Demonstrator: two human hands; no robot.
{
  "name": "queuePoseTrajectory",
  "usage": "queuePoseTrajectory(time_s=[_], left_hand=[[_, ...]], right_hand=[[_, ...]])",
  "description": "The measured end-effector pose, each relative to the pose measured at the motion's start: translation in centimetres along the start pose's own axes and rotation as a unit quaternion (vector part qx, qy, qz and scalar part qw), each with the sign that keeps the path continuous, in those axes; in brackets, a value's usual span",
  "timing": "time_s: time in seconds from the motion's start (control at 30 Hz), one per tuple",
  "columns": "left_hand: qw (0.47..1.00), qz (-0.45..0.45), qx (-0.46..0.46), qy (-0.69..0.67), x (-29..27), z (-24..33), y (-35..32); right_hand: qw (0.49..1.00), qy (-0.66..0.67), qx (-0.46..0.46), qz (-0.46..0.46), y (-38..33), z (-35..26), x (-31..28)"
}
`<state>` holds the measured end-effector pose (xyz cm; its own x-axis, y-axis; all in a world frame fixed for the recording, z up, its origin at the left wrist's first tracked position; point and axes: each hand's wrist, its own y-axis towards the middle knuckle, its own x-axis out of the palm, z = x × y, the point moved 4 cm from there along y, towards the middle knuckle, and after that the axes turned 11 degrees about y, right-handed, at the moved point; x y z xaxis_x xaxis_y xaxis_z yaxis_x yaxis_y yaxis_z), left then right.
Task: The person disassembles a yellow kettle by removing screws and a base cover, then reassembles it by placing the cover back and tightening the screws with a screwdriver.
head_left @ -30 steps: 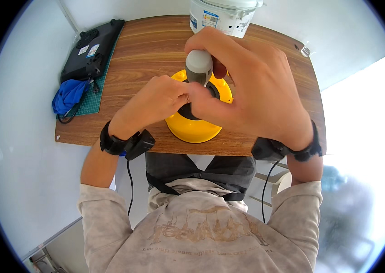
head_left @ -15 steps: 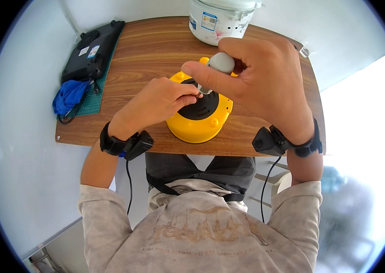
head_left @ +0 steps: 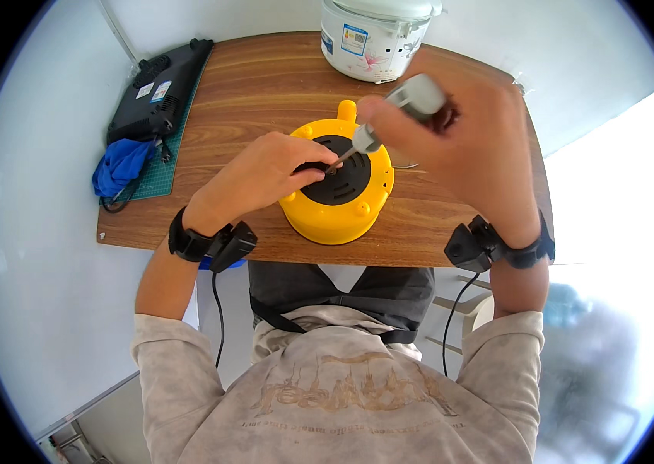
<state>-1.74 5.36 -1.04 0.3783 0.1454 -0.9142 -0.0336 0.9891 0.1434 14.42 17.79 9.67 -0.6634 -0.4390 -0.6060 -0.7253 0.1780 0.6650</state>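
Halfway perhaps: right hand [head_left: 470, 147] closed around grey screwdriver [head_left: 389, 116], tip at black base plate [head_left: 342, 182] of yellow appliance [head_left: 338, 209], left hand [head_left: 265, 174] pressing it flat, screws probably not all out.

The scene is evenly and brightly lit by soft daylight. Strong glare is seen to the right of the right hand [head_left: 462, 143], where the floor is washed out and blurred. Only faint shadows are cast under the left hand [head_left: 261, 174]. Straight edges are bent toward the dark circular rim.
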Motion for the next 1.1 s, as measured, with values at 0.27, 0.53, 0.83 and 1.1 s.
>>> queuePoseTrajectory(time_s=[0.27,0.53,0.83,1.1], left_hand=[[0.997,0.007,0.007,0.07,0.6,0.7,-0.3],[0.994,-0.056,-0.049,0.079,0.4,1.5,-0.1],[0.993,-0.061,-0.035,0.091,0.0,1.6,-0.1],[0.994,-0.043,-0.035,0.096,0.1,1.4,0.2]], right_hand=[[0.973,0.102,0.159,0.134,-2.6,2.4,-5.0],[0.955,0.088,0.244,0.146,-6.4,4.8,-5.4],[0.948,0.14,0.228,0.172,-8.1,5.4,-5.4],[0.936,0.147,0.266,0.179,-9.7,5.9,-5.0]])
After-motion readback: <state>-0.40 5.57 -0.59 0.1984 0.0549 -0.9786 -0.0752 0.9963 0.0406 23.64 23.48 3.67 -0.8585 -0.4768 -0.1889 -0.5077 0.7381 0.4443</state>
